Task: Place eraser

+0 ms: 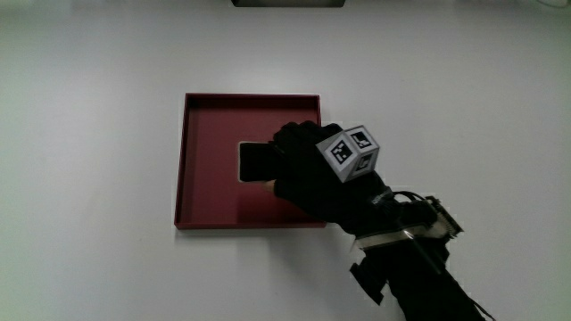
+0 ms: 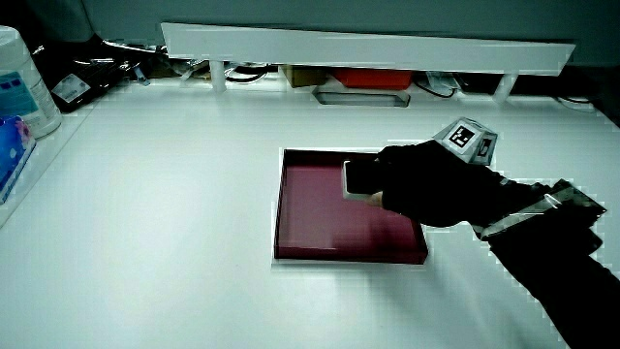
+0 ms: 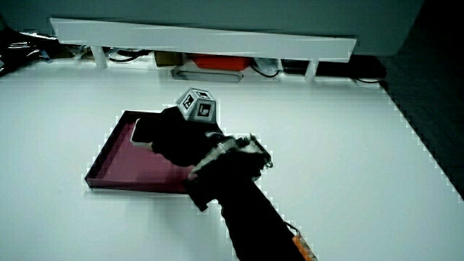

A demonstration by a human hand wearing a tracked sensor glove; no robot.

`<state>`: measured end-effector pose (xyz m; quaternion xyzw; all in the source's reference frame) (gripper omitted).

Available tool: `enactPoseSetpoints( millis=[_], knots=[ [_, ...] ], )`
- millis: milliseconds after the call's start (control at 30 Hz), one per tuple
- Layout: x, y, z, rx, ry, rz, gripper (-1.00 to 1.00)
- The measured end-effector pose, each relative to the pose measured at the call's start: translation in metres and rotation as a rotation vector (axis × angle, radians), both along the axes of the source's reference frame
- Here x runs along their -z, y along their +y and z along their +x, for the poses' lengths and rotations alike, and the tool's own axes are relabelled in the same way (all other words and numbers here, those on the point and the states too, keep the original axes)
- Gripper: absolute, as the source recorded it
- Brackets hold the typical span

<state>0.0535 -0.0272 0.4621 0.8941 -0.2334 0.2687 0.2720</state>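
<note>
A shallow dark red tray [image 1: 183, 160] lies on the white table and shows in both side views [image 2: 320, 218] [image 3: 116, 163]. The eraser [image 1: 257, 161], a small block with a dark upper face and pale sides [image 2: 355, 181] [image 3: 140, 130], is inside the tray near its middle. The hand [image 1: 308, 174] reaches over the tray's near corner with its fingers curled around the eraser's end [image 2: 426, 184] [image 3: 181, 141]. Whether the eraser rests on the tray floor or hangs just above it cannot be told. The patterned cube [image 1: 351, 152] sits on the back of the hand.
A low white partition [image 2: 368, 47] runs along the table's edge farthest from the person, with a red box [image 2: 373, 78] and cables under it. A white and blue container [image 2: 19, 92] stands at the table's edge in a side view.
</note>
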Motion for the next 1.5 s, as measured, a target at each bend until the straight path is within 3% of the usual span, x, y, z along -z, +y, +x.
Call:
enactPoseSetpoints(
  millis=[100,367,533,567,800,1100,1200,1267,1400,1500],
  knots=[
    [-0.004,0.001,-0.011,0.001,0.018,-0.009,0.0],
    [-0.044,0.003,-0.03,0.033,0.083,-0.118,0.0],
    [-0.063,0.001,-0.031,0.016,0.13,-0.163,0.0],
    [-0.067,0.0,-0.028,-0.002,0.102,-0.196,0.0],
    [-0.067,-0.002,-0.027,0.009,0.115,-0.217,0.0],
    [-0.072,-0.001,-0.026,0.013,0.106,-0.24,-0.38],
    [-0.076,-0.002,-0.02,-0.016,0.085,-0.256,-0.5],
    [-0.07,-0.003,-0.015,-0.037,0.036,-0.254,-0.58],
    [-0.056,-0.003,-0.006,-0.041,0.003,-0.247,-0.75],
    [-0.041,0.0,0.001,-0.011,0.019,-0.237,-0.88]
  ],
)
